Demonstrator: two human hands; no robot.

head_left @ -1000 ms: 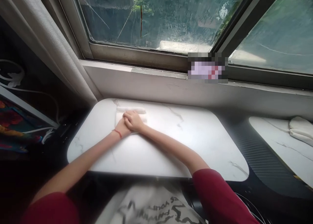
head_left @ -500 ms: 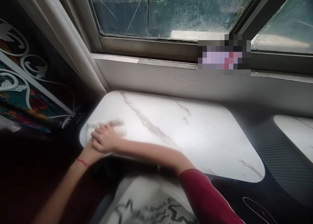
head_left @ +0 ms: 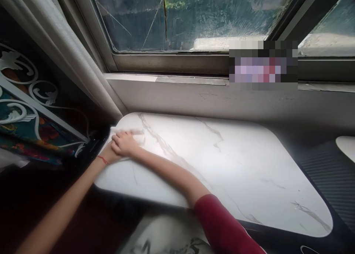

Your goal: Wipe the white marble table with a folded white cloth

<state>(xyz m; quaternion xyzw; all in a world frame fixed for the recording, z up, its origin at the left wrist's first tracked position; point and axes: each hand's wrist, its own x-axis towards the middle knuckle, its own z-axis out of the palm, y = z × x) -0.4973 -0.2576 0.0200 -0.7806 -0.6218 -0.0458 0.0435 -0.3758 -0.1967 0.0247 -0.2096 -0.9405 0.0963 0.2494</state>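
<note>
Step in hand: wiping, by the look of it; both hands press a white folded cloth [head_left: 132,135] onto the white marble-veined tabletop with rounded corners [head_left: 222,165].
Right hand [head_left: 124,143]: flat, palm down, fingers laid over the cloth; it presses rather than pinches.
Left hand [head_left: 109,155]: mostly hidden beneath the right; whether its fingers curl round the cloth cannot be told. A thin red string bracelet [head_left: 102,159] sits at its wrist.
Cloth: under the hands, at the tabletop's far left corner; blurred, so its folds are unclear.
Beyond the hands: grey window ledge [head_left: 194,95], pale curtain [head_left: 63,50] to their left.
Next move calls for: even downward pressure while sliding over unwiped marble, judged.
</note>
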